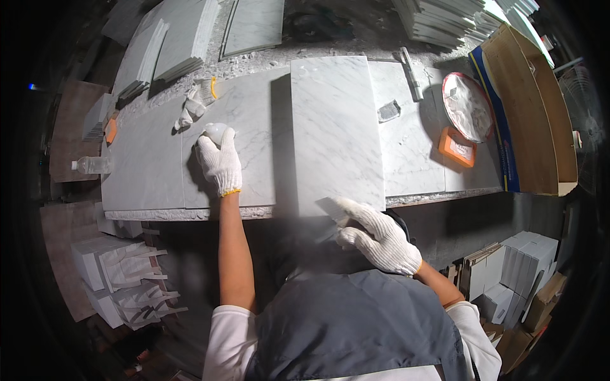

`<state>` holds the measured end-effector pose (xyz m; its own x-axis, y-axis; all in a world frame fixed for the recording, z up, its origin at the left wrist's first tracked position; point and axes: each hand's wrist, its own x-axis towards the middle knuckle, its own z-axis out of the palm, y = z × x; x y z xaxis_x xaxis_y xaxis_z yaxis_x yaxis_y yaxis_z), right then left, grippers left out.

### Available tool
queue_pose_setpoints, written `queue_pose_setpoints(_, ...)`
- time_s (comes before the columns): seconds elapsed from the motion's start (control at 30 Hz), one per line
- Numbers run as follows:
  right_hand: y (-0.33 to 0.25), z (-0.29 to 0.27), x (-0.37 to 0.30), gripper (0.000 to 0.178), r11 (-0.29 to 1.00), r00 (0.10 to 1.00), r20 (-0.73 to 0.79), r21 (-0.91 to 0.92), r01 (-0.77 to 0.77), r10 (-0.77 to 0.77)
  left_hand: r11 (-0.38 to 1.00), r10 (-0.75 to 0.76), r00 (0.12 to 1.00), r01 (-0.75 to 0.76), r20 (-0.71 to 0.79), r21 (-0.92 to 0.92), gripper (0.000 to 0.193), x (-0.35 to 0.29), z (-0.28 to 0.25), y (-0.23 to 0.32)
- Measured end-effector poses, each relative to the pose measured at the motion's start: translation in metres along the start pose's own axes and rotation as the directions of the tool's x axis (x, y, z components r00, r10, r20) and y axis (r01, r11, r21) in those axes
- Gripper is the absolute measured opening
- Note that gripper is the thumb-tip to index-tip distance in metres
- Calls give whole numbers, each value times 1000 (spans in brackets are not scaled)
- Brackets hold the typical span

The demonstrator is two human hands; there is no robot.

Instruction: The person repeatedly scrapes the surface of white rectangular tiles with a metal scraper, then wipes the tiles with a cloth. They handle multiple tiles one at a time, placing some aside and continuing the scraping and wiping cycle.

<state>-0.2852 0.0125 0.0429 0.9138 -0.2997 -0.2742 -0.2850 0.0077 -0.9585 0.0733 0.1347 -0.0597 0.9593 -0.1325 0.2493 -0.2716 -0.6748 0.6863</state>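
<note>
A long white marble slab [337, 127] with grey veins lies across other marble pieces on the workbench, its near end at the bench's front edge. At that near end my right hand [379, 240], in a white knit glove, pinches a thin, flat, pale piece [332, 207] that looks like a scraper blade; its kind is not certain. Left of the slab, my gloved left hand [220, 164] is closed around a rounded, whitish, translucent object [218, 132] on a marble tile [251, 159]. The fingers hide part of it.
A crumpled white glove [190, 111] lies beyond my left hand. To the right are a red-rimmed round container [467, 108], an orange-framed block [457, 147], a marker-like tube [412, 75], a small grey piece [389, 112] and a cardboard box [530, 108]. Marble stacks [184, 41] stand behind.
</note>
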Motion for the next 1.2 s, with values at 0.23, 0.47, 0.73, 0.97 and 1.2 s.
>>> queue_pose_setpoints(0.23,0,0,5,22,992,995,-58,85,88,-83,999,38,999,-38,20,15,65,-6,-4,1)
queue_pose_setpoints(0.47,5,4,-2,21,957,981,-192,278,82,-28,964,177,963,-211,-202,-161,72,-39,-21,0)
queue_pose_setpoints(0.73,18,-2,22,20,899,856,-495,290,327,-152,889,421,907,-419,-30,-184,53,-116,-39,33)
queue_pose_setpoints(0.97,12,6,69,23,828,814,-485,274,489,-320,775,613,776,-555,145,-303,48,-66,5,83)
queue_pose_setpoints(1.2,15,5,80,11,943,828,-485,21,334,-282,734,668,645,-654,371,-184,83,1,55,106)
